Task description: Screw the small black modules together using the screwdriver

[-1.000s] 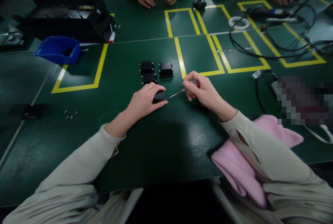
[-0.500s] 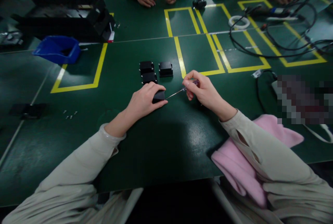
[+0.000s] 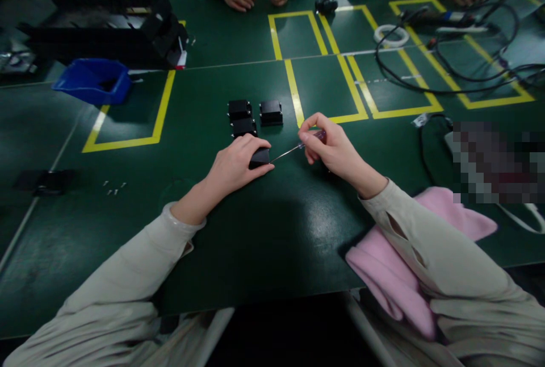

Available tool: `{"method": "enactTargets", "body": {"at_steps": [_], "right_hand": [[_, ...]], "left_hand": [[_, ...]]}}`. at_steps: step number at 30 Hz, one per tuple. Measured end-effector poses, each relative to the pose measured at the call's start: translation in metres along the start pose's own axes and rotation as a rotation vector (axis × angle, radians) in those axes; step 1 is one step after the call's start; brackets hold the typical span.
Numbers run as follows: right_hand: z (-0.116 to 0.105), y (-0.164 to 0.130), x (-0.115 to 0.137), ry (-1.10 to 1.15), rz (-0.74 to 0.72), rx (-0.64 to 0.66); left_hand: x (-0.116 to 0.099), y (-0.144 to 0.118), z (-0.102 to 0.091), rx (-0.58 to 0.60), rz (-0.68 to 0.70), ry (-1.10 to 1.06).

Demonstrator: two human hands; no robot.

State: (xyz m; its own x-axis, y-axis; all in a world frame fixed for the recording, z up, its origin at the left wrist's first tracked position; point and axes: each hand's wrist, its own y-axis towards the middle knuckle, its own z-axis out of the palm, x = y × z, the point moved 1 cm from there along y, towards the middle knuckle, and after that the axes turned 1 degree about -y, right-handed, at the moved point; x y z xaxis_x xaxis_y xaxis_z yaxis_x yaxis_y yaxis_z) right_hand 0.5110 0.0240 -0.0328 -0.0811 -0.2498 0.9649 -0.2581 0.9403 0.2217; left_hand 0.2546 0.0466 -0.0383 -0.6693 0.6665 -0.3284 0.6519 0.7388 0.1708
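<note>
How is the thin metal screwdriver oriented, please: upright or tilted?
Tilted: the thin metal screwdriver slants down from the right hand to the small black box under the left hand.

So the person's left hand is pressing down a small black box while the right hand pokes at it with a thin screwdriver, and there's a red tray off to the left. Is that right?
Nearly. The tray is blue, not red, as the head view shows. The rest holds: the left hand presses down a small black box while the right hand holds a thin screwdriver to it.
</note>
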Motion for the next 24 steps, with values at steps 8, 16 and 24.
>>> {"method": "enactTargets", "body": {"at_steps": [8, 16, 24], "right_hand": [[-0.0003, 0.0003, 0.0011, 0.013, -0.005, -0.005], [-0.0008, -0.0001, 0.0015, 0.002, -0.026, -0.010], [0.0001, 0.0003, 0.0003, 0.020, 0.004, 0.003]], "left_hand": [[-0.0014, -0.0006, -0.0027, 0.015, -0.006, 0.001], [-0.0017, -0.0002, -0.0025, 0.015, -0.006, 0.002], [-0.0003, -0.0003, -0.0008, 0.005, 0.002, 0.001]]}}
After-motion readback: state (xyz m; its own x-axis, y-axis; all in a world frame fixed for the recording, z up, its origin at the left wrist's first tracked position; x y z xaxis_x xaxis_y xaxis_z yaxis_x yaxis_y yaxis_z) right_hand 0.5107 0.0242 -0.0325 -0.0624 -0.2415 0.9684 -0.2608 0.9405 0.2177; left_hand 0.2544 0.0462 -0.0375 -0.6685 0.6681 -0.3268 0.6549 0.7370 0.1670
